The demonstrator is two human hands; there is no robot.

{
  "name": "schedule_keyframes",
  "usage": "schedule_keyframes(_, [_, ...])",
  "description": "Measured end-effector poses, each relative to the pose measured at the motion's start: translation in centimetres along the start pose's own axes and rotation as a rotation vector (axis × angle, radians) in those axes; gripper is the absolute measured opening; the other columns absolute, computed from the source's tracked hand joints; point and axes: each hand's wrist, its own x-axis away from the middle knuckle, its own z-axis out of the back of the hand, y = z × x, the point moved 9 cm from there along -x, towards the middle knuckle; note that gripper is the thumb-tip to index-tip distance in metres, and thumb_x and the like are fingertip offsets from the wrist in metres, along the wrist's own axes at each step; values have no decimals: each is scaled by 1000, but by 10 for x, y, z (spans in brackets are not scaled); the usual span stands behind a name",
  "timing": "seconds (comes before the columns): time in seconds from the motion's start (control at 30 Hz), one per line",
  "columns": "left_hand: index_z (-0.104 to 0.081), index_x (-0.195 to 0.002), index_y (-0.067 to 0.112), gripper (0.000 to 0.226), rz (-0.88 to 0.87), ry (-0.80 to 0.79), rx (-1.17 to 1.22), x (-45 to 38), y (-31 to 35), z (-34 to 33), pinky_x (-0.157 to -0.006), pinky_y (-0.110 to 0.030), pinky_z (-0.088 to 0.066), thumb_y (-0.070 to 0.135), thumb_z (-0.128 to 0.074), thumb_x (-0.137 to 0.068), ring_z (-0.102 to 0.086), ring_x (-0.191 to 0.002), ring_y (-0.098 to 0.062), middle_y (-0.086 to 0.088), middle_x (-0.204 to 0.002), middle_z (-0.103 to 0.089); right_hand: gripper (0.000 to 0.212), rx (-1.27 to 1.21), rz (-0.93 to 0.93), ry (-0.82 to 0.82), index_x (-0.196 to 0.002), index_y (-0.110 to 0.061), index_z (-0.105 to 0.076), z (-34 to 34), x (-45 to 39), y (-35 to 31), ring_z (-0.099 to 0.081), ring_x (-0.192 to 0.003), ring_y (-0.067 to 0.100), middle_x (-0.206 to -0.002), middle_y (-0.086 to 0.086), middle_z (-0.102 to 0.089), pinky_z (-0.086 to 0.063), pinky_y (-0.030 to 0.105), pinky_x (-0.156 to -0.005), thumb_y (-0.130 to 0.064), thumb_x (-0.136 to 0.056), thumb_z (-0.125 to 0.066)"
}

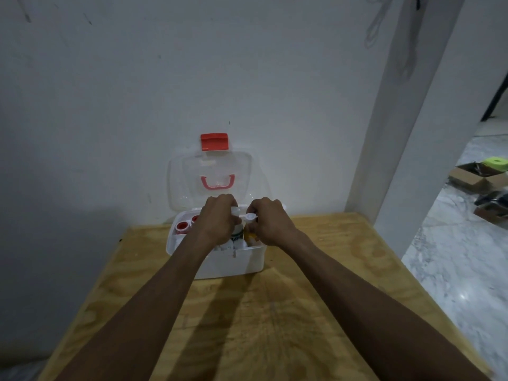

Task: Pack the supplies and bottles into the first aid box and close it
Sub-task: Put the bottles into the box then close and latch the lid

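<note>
A white first aid box (247,261) stands open at the far edge of a wooden table, against the wall. Its clear lid (181,174), with a pink handle and a red latch (214,141), leans upright on the wall. Over the box, my left hand (218,220) grips a white bottle with a green label (237,233). Beside it, my right hand (268,224) holds a yellowish bottle (250,235) with a white flip cap. Two red-capped containers (182,226) sit in the box's left compartment. White supplies lie low in the box, mostly hidden by my hands.
The plywood table (275,312) stretches from the box toward me. A white pillar (406,133) rises at the right. Beyond it, cardboard boxes (478,177) and dark items lie on the marble floor.
</note>
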Motion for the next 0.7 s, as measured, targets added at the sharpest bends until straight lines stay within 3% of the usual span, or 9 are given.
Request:
schedule_keyframes(0.2, [-62, -106, 5, 24, 8, -50, -21, 4, -4, -9, -74, -29, -45, 9, -69, -84, -61, -88, -26, -15, -106, -66, 19, 32, -25, -11, -99, -10, -65, -5, -1, 2, -52, -86, 18, -103, 5, -64, -52, 38, -83, -11, -81, -73])
schedule_keyframes(0.43, [-64, -107, 4, 26, 4, -36, -25, 5, -5, -9, -74, -28, -43, 11, -72, -82, -62, -88, -26, -15, -105, -67, 25, 91, 12, -37, -110, -3, -62, -5, -2, -3, -53, -101, 25, -113, 12, -60, -42, 30, -78, -5, -85, -66])
schedule_keyframes(0.57, [-62, -112, 6, 31, -6, -33, -18, 7, -7, -10, -74, -28, -41, 11, -71, -83, -60, -92, -25, -14, -110, -65, 26, 98, 11, -36, -111, -2, -62, -6, -3, -1, -54, -103, 27, -113, 14, -60, -47, 34, -80, -2, -85, -65])
schedule_keyframes(0.7, [-58, -123, 6, 41, 3, -32, -7, 9, -9, -11, -83, -28, -42, 10, -69, -84, -60, -106, -29, -14, -121, -63, 24, 85, -1, -12, -107, -3, -65, -1, -3, 1, -57, -100, 28, -109, 13, -62, -54, 39, -82, -1, -84, -65])
